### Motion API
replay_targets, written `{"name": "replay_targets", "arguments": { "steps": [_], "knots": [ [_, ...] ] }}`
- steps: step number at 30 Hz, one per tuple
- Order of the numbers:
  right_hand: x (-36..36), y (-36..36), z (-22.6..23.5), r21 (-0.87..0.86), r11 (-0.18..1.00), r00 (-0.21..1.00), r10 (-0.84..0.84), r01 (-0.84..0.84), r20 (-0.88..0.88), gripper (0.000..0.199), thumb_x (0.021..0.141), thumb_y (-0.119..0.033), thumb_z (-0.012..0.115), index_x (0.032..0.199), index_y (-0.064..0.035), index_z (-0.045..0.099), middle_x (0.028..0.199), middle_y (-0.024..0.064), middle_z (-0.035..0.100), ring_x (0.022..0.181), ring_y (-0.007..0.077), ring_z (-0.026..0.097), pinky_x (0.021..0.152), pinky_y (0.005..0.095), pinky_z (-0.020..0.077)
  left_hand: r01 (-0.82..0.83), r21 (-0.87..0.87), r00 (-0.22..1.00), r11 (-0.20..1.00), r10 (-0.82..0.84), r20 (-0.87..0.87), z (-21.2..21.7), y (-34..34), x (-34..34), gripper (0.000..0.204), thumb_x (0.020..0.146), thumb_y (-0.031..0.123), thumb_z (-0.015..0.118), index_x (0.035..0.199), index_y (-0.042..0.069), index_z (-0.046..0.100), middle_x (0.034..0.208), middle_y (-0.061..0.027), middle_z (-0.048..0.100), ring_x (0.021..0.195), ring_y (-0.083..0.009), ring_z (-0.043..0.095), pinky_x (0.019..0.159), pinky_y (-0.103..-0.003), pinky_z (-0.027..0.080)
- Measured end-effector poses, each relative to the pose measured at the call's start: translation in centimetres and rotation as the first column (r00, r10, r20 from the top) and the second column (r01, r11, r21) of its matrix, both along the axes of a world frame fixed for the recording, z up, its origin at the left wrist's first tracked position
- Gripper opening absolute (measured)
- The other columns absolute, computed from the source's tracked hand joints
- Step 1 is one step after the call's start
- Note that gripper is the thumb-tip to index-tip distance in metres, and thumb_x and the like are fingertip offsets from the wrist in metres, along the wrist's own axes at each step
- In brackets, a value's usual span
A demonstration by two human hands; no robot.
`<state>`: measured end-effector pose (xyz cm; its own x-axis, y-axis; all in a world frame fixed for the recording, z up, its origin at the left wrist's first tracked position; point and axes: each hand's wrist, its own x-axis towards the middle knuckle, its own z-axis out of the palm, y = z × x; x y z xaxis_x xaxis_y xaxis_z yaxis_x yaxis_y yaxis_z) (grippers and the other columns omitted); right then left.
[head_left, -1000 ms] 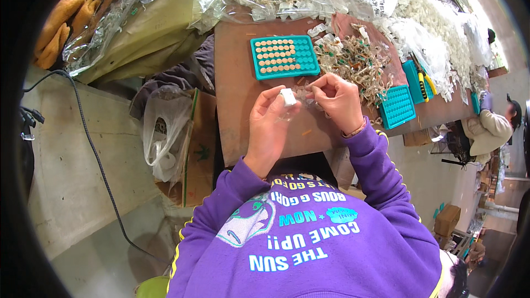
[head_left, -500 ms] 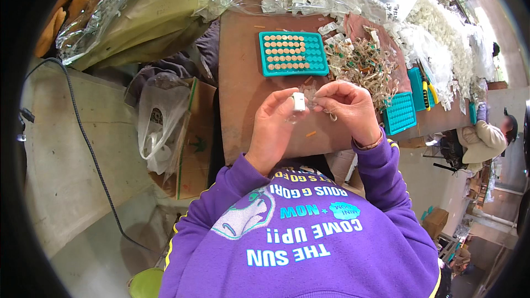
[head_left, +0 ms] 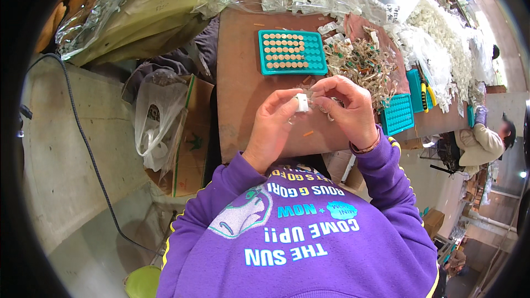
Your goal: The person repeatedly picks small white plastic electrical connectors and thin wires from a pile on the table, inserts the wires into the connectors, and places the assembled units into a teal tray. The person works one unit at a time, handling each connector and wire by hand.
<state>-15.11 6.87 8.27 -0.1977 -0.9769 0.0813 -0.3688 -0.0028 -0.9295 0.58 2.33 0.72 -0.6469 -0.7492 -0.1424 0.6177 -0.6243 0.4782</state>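
Head view: nearer than the part-filled tray [head_left: 313,49], a block [head_left: 302,103] is finger-pinched by the left hand [head_left: 271,125], whether anything is gripped by the right hand [head_left: 351,111] cannot be told, and the block might be dropped if tugged.

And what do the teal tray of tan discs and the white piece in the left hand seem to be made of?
Teal tray: probably moulded plastic, fairly smooth, given its even colour and rounded corners. White piece: perhaps rigid plastic, seemingly smooth, from its opaque, blocky look.
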Motion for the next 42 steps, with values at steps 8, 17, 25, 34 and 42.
{"name": "replay_targets", "arguments": {
  "steps": [8, 17, 25, 34, 42],
  "knots": [
    [-0.6, 0.1, 0.0, 0.032, 0.996, 0.981, 0.071, -0.078, 0.183, 0.018, 0.083, 0.007, 0.065, 0.101, 0.0016, 0.062, 0.09, 0.0028, 0.066, 0.081, 0.0084, 0.063, 0.075, 0.0233, 0.0528, 0.03, -0.034, 0.999, 0.999, -0.029, 0.019, -0.2, 0.0, 0.3, 0.019, 0.095, 0.009, 0.062, 0.112, 0.001, 0.063, 0.103, -0.0075, 0.067, 0.098, -0.0164, 0.064, 0.087, -0.03, 0.052],
    [-1.1, 0.1, -0.6, 0.088, 0.985, 0.833, 0.078, -0.15, 0.547, 0.017, 0.086, 0.004, 0.067, 0.101, -0.0013, 0.06, 0.094, 0.0017, 0.065, 0.088, 0.0076, 0.062, 0.082, 0.0226, 0.0507, 0.079, -0.081, 0.997, 0.994, -0.078, 0.013, -0.6, -0.1, 0.6, 0.021, 0.097, 0.011, 0.059, 0.116, 0.002, 0.059, 0.115, -0.0094, 0.065, 0.107, -0.0169, 0.062, 0.095, -0.032, 0.049],
    [-0.5, 0.2, -0.6, -0.005, 0.999, 0.995, 0.048, -0.048, 0.086, 0.015, 0.083, 0.004, 0.068, 0.096, -0.0004, 0.062, 0.09, 0.0028, 0.065, 0.082, 0.008, 0.062, 0.073, 0.0247, 0.053, 0.011, -0.116, 1.0, 0.993, -0.01, 0.011, -0.5, -0.1, 0.2, 0.019, 0.095, 0.011, 0.062, 0.112, 0.001, 0.063, 0.105, -0.006, 0.067, 0.097, -0.0142, 0.063, 0.088, -0.029, 0.05],
    [-0.4, -0.6, 1.2, -0.166, 0.952, 0.866, 0.15, -0.257, -0.477, 0.014, 0.08, 0.001, 0.067, 0.093, -0.0042, 0.063, 0.087, 0.0105, 0.065, 0.076, 0.0264, 0.066, 0.066, 0.0327, 0.053, 0.068, -0.065, 0.998, 0.996, -0.067, 0.017, -0.2, -0.3, 0.4, 0.024, 0.097, 0.015, 0.059, 0.115, -0.001, 0.062, 0.107, -0.0076, 0.067, 0.097, -0.0148, 0.064, 0.086, -0.03, 0.051],
    [-0.5, -1.0, 1.4, -0.138, 0.892, 0.707, 0.237, -0.429, -0.666, 0.018, 0.079, -0.003, 0.067, 0.095, -0.0066, 0.06, 0.081, 0.0101, 0.06, 0.072, 0.0297, 0.063, 0.062, 0.0365, 0.052, 0.047, -0.079, 0.998, 0.996, -0.044, 0.033, -0.5, -0.2, 0.2, 0.023, 0.097, 0.013, 0.061, 0.114, -0.001, 0.064, 0.107, -0.0066, 0.066, 0.097, -0.0139, 0.063, 0.084, -0.029, 0.053]
  ]
}}
